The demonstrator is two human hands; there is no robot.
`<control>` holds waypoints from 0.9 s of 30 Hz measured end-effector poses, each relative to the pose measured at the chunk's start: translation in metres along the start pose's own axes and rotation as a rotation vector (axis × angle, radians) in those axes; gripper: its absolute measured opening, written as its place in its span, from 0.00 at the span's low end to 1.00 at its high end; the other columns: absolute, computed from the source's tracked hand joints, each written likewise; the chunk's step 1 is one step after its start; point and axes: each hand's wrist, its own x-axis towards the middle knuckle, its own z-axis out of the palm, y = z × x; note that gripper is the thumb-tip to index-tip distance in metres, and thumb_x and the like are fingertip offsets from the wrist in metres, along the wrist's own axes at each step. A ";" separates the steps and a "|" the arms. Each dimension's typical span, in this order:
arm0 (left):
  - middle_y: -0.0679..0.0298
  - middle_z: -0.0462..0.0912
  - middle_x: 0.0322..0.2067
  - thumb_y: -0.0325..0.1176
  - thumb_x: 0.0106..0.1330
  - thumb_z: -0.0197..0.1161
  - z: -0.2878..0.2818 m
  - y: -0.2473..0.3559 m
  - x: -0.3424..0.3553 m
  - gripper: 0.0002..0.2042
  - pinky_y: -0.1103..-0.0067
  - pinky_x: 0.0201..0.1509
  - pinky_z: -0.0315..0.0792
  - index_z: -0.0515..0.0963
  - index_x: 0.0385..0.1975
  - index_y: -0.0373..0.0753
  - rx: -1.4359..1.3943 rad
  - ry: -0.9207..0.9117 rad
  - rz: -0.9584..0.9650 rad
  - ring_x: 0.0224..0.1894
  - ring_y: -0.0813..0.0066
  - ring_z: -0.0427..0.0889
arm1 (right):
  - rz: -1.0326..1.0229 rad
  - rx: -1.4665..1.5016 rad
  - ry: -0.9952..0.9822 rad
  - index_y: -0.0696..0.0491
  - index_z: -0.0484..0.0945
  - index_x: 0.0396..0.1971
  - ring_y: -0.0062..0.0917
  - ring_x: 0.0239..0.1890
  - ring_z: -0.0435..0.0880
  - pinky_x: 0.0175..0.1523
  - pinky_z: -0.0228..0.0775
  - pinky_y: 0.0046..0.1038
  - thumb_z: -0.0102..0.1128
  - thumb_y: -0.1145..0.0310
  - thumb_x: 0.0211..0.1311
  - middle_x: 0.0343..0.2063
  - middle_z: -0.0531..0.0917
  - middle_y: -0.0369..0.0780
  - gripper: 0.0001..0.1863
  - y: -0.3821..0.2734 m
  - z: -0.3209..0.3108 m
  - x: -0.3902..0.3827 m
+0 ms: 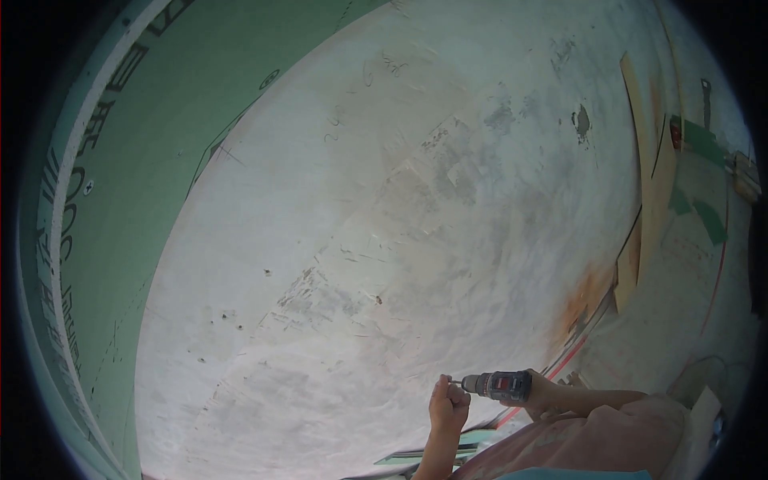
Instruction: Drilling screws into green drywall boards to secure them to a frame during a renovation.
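Observation:
My right hand [544, 394] is wrapped round a dark cordless drill [509, 386] with a red patch on its body. The drill lies level in the view, its chuck [475, 384] facing left. Just beyond the chuck, my left hand [449, 406] is closed, thumb and fingers pinched together at the tip of the thin bit. Whatever sits between those fingers is too small to make out. Behind both hands spreads a large whitish, scuffed wall surface [384, 248] with patches, scratches and small holes.
A green board [172, 152] with dark printing borders the pale surface on the left. Wooden strips [636, 160] run along its right edge, past a rust-orange stain [582, 304]. Green scraps [709, 222] and a red line [714, 292] mark the floor at right.

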 end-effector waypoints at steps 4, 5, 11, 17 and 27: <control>0.74 0.57 0.18 0.41 0.75 0.54 0.041 0.011 -0.004 0.10 0.80 0.24 0.52 0.71 0.41 0.41 -0.015 -0.013 0.010 0.18 0.82 0.55 | -0.165 0.079 0.064 0.54 0.80 0.42 0.27 0.36 0.82 0.46 0.74 0.30 0.71 0.66 0.55 0.34 0.85 0.40 0.16 -0.029 -0.017 0.015; 0.73 0.58 0.18 0.42 0.75 0.54 0.058 0.010 -0.006 0.11 0.81 0.23 0.52 0.71 0.43 0.41 -0.060 -0.032 -0.033 0.18 0.82 0.55 | -0.107 0.138 0.068 0.55 0.79 0.42 0.27 0.35 0.82 0.44 0.73 0.30 0.71 0.66 0.56 0.34 0.85 0.40 0.16 -0.040 -0.026 0.018; 0.74 0.60 0.18 0.46 0.75 0.52 0.099 -0.032 0.019 0.13 0.84 0.23 0.54 0.75 0.39 0.43 -0.439 -0.222 -0.357 0.17 0.83 0.57 | -0.176 0.090 -0.108 0.54 0.77 0.43 0.28 0.35 0.81 0.40 0.73 0.30 0.71 0.68 0.54 0.32 0.82 0.40 0.17 -0.123 -0.151 0.051; 0.76 0.54 0.16 0.49 0.73 0.55 0.246 -0.047 0.035 0.14 0.83 0.23 0.53 0.73 0.42 0.45 -0.254 -0.434 0.010 0.17 0.84 0.55 | -0.939 -0.915 0.507 0.54 0.74 0.54 0.32 0.35 0.84 0.38 0.74 0.34 0.69 0.71 0.46 0.34 0.82 0.40 0.30 -0.216 -0.266 0.120; 0.77 0.60 0.17 0.60 0.64 0.61 0.413 0.002 0.071 0.25 0.84 0.26 0.53 0.70 0.45 0.45 0.038 -0.656 0.573 0.17 0.86 0.56 | -1.297 -1.298 0.714 0.54 0.74 0.47 0.31 0.31 0.81 0.38 0.75 0.32 0.65 0.75 0.45 0.25 0.78 0.38 0.24 -0.319 -0.322 0.202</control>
